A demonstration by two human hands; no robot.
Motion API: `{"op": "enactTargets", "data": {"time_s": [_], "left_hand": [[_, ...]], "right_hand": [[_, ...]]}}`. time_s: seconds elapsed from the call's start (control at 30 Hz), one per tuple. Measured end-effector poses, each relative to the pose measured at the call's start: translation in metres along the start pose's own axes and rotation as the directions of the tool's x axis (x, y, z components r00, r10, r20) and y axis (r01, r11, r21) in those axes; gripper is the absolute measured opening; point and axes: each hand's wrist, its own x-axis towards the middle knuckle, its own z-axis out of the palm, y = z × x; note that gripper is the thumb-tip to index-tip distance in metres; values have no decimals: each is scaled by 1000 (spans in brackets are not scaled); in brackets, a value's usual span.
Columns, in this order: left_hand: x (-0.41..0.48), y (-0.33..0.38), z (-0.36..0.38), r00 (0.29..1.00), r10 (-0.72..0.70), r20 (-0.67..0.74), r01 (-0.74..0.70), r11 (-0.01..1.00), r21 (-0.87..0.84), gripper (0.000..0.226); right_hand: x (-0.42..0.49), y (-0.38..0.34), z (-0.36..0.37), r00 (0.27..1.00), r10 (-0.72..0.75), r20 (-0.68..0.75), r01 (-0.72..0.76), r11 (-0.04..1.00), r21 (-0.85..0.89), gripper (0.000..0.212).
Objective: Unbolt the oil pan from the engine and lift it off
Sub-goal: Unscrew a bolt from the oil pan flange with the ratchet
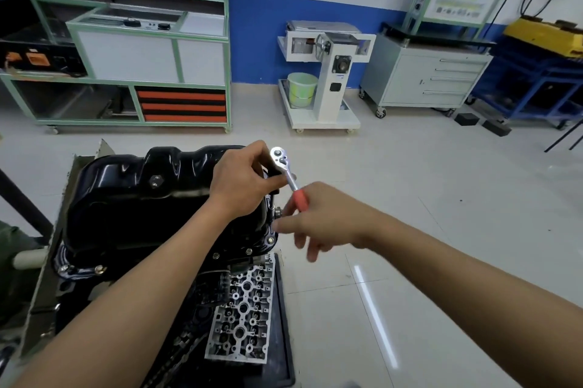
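Here the black oil pan (132,198) sits on top of the engine (243,318), which stands upside down in the lower left part of the view. The pan is on the engine block, and several bolts (270,240) are visible in its flange along the near edge and at the right corner. The grey metal face of the engine, with many round holes, looks toward the camera below the pan.

The left hand (239,185) is at the right edge of the pan. Its fingers are curled round the dark part just under the shiny head of the ratchet wrench (284,163). The wrench head stands above this hand, and the red handle goes down and to the right into the right hand (328,217). The right hand is blurred. Its fingers look loosely spread and point down to the left, near the pan corner. I cannot tell whether it really grips the handle or only touches it.

The engine stands over a dark mat (284,324) on the pale tiled floor (441,230). Well apart, by the blue and white wall, there are a white machine on wheels (328,78) with a green bucket (301,88) beside it, a grey drawer cabinet (435,78) and a green-framed rack (126,50).
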Motion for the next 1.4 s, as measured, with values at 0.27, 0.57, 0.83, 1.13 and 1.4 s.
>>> {"op": "enactTargets", "data": {"time_s": [0.27,0.57,0.83,1.13,1.4], "left_hand": [[-2,0,-3,1000,16,14,-16,1000,-6,41],[3,-4,-26,929,73,364,17,971,-239,22],[6,-3,-31,900,89,427,20,969,-245,18],[3,-4,-18,957,35,288,22,981,-191,18],[2,2,-2,997,12,74,-2,990,-138,21]], "right_hand": [[6,-5,14,992,-18,122,-6,982,191,10],[26,-9,-61,1000,3,2,-1,819,-573,16],[91,1,-67,712,-528,-463,-94,582,-808,18],[69,11,-67,758,-409,-507,-227,564,-794,12],[3,7,-22,997,82,16,-80,992,-94,41]]}}
